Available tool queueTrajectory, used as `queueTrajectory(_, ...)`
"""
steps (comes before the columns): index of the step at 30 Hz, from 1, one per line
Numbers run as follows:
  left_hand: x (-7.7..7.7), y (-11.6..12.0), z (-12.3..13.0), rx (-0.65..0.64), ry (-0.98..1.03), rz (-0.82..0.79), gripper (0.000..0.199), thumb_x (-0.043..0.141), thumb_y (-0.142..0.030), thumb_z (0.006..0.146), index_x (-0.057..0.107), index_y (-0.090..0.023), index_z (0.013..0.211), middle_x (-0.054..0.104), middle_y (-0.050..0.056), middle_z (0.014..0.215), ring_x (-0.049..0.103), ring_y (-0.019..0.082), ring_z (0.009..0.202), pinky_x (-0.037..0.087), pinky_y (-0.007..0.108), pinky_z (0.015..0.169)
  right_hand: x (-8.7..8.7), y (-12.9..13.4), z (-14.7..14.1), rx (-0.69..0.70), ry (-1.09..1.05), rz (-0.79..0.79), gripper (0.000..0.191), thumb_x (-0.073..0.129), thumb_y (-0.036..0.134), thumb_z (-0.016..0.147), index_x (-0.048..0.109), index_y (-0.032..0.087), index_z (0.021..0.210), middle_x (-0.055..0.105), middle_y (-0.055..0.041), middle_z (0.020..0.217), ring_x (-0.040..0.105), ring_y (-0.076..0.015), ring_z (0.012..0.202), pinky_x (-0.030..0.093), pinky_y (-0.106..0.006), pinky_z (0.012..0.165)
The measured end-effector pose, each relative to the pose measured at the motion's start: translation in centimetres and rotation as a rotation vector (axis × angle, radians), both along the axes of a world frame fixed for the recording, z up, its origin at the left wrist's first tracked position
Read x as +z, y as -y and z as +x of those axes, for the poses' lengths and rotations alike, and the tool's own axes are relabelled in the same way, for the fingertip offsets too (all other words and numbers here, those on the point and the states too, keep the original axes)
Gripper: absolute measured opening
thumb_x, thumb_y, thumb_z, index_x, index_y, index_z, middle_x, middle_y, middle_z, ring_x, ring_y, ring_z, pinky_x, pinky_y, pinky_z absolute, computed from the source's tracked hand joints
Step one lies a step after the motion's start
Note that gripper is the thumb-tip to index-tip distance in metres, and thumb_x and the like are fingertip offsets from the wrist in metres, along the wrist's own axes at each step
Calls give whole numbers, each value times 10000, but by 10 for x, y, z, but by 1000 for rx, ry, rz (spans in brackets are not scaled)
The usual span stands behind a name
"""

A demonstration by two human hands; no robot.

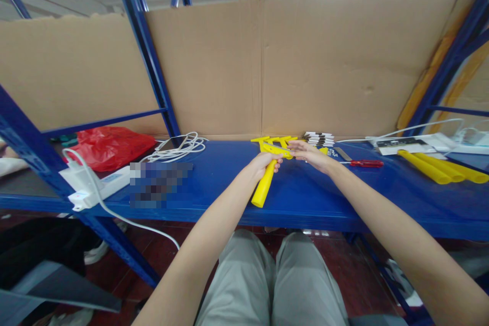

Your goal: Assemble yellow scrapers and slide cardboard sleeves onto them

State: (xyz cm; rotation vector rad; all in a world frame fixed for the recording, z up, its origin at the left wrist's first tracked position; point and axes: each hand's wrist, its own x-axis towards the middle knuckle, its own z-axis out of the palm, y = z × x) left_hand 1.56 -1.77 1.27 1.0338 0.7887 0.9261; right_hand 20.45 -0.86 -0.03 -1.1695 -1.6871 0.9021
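My left hand [264, 163] is wrapped round a yellow tool with a thick round handle [264, 188] pointing down toward the table's front edge. The tool's yellow head [278, 151] sticks out above my fingers. At the right end of that head is my right hand [312, 155], its fingers stretched toward it; whether they touch it is hard to make out. Behind my hands lie several yellow head pieces [280, 139]. A red-handled screwdriver [365, 163] rests to the right of my right hand.
Black-and-white packets [319, 139] lie at the back of the blue table [217, 183]. Yellow tubes [433, 168] are at the right. A power strip [101, 186], white cable [179, 147] and red plastic bag [114, 147] occupy the left. Cardboard [206, 71] walls the back.
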Motion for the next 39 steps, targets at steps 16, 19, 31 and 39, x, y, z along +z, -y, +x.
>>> queueTrajectory(16, 7, 9, -2, -9, -69, -1, 204, 453, 35, 875, 530, -137, 797, 467, -49, 503, 380, 46, 358, 273, 143, 355, 54, 13, 100, -758, 1030, 280, 367, 493, 247, 860, 687, 185, 1164, 646, -173, 1229, 577, -339, 1153, 471, -500, 937)
queueTrajectory(19, 8, 10, -2, -6, -67, 4, 209, 455, 29, 883, 518, -142, 782, 471, -49, 502, 379, 43, 360, 273, 138, 356, 62, 26, 121, -748, 1260, 72, 386, 457, 205, 886, 688, 175, 1195, 626, -195, 1266, 558, -342, 1183, 443, -512, 954)
queueTrajectory(31, 11, 11, -3, 3, -89, -1, 202, 453, 27, 887, 520, -143, 801, 468, -48, 496, 372, 50, 363, 272, 157, 370, 1, 14, 186, -395, 1288, 148, 95, 716, 217, 650, 746, 261, 729, 712, -110, 886, 623, -280, 779, 489, -428, 676)
queueTrajectory(39, 12, 12, -3, 23, -86, -1, 219, 451, 29, 888, 519, -141, 767, 475, -46, 492, 373, 37, 352, 274, 140, 354, 12, 21, 188, -274, 1183, 166, 57, 679, 195, 662, 646, 237, 682, 712, -96, 784, 635, -248, 714, 462, -345, 641)
